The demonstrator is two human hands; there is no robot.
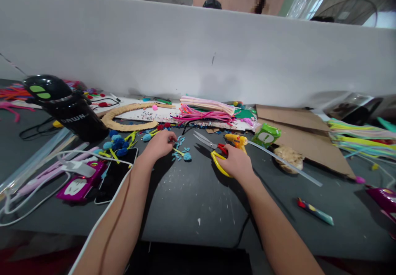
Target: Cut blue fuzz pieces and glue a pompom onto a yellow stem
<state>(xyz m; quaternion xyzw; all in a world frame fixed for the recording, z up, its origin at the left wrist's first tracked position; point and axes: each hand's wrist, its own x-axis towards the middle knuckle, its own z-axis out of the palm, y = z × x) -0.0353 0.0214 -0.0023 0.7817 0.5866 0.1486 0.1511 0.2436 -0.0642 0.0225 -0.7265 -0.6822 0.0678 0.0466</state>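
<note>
The right hand [236, 161] lies on the dark worktop [192, 200] near the middle, its fingers [223, 156] grasping the yellow handles of a pair of scissors [213, 147]. The grey blades stand parted and point left and toward the far edge. Just behind this hand is a yellow glue gun [236, 139], with a clear glue stick [284, 163] running from it toward the right edge. The left hand [159, 144] rests just left of the scissors, knuckles up and fingers [170, 139] clenched. Their tips sit at the end of a yellow stem with a blue pompom [186, 156], but a grip on it cannot be made out. Small blue scraps [178, 143] are scattered between the two hands. Toward the left edge are more blue pompoms [116, 143], a black phone [116, 175], a magenta case [81, 181] and a tilted black bottle [66, 108]. Pink pipe cleaners [204, 111] lie along the far edge by the white partition [198, 52]. A green box [266, 135] and brown cardboard [303, 137] sit to the right.
</note>
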